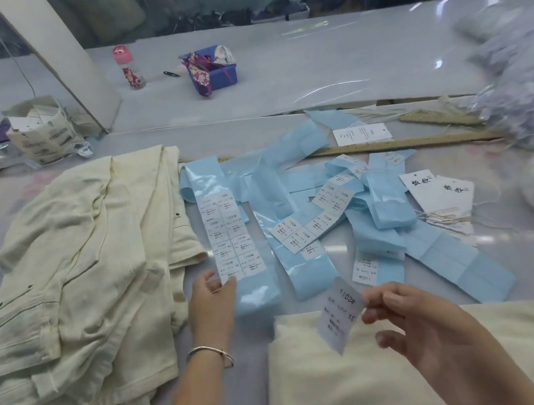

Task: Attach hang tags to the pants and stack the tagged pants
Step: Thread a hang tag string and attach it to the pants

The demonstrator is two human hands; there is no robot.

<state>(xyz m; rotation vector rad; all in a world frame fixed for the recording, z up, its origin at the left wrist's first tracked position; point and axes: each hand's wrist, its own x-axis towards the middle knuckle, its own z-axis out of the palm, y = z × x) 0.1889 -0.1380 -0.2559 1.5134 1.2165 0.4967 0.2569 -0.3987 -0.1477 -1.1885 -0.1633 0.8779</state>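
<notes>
— So, what does the right hand [426, 327] have hold of?

— A single white sticker label [340, 314], pinched by one edge between thumb and fingertips and held up above the cream pants [390, 385] lying at the near edge of the table [274, 73]. Its largest print reads roughly "11038"; the smaller lines are blurred.

— And the left hand [212, 299]?

— It pinches the near end of a long blue backing strip [255, 294], thumb on top, just below the last row of white stickers [233, 238]. Those carry the same "11038" number in two columns; the rest is too small to read. A thin bracelet [210, 351] sits on that wrist.

— Where are the other pants?

— A loose stack of cream pants [73, 283] lies on the left, touching the strip's left side, with small dark studs showing on the fabric.

— Anything further out?

— More blue strips [356, 209] lie tangled in the middle, some with stickers on. To their right sit white hang tags [437, 192] with brushed black characters and pale strings. A wooden ruler [406, 144] lies behind the strips. Far back stand a blue box [222, 72], a pink-capped bottle [130, 72] with a bear figure, and on the left a printed paper bag [43, 131] whose lettering is unreadable.
</notes>
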